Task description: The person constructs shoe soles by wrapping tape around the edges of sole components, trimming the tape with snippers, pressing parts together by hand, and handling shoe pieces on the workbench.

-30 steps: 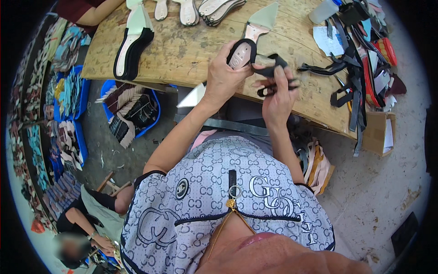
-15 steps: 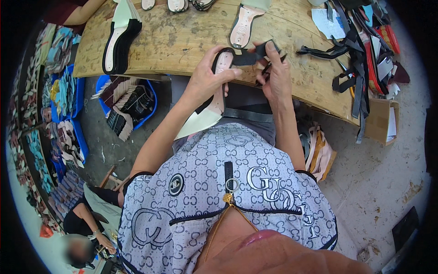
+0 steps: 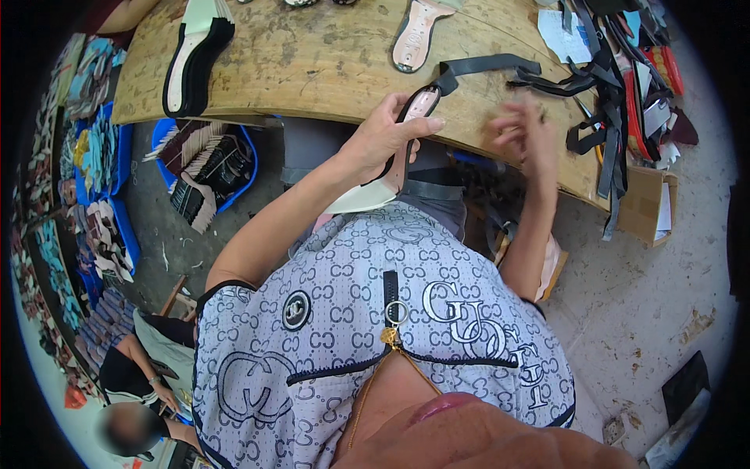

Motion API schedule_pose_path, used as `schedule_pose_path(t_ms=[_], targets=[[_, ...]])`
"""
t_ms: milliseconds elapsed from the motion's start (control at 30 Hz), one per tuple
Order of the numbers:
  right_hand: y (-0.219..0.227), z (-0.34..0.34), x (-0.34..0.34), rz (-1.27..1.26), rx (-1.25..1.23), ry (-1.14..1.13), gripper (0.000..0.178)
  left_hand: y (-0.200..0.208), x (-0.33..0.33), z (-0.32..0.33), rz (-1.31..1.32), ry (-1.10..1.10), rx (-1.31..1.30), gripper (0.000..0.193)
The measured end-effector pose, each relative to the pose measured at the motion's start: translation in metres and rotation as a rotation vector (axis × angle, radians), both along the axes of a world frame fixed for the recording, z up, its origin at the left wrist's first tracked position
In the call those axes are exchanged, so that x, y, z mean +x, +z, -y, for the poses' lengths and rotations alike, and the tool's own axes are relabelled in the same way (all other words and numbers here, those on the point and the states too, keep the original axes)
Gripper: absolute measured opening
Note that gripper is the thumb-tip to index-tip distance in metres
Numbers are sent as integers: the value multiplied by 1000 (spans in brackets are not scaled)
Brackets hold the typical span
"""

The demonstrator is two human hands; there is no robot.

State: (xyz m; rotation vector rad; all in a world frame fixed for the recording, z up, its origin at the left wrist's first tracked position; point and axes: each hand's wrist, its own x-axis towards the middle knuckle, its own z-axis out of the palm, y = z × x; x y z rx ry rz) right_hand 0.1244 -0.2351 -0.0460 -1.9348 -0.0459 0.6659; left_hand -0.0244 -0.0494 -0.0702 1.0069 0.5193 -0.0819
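The fingers of your left hand point(image 3: 381, 138) pinch a black-edged pink insole point(image 3: 423, 103), thumb across its face, at the near edge of the wooden surface point(image 3: 312, 78). From its tip a black strip point(image 3: 500, 62) trails rightward over the surface. Your right hand point(image 3: 526, 129), blurred, hangs by that edge with a gap between it and the insole; I cannot tell whether its fingers hold anything. Your left forearm slants up to the right; your right one is nearly vertical.
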Motion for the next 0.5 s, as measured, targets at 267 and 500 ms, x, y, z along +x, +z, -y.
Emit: schedule_pose_path(t_ms=[267,500], targets=[[-24,-67,-63,-13,730,35,49,6,-15,-5,46,-145,239,63],[13,-75,-80,161,780,19,42,10,-26,-35,284,201,1025,54]])
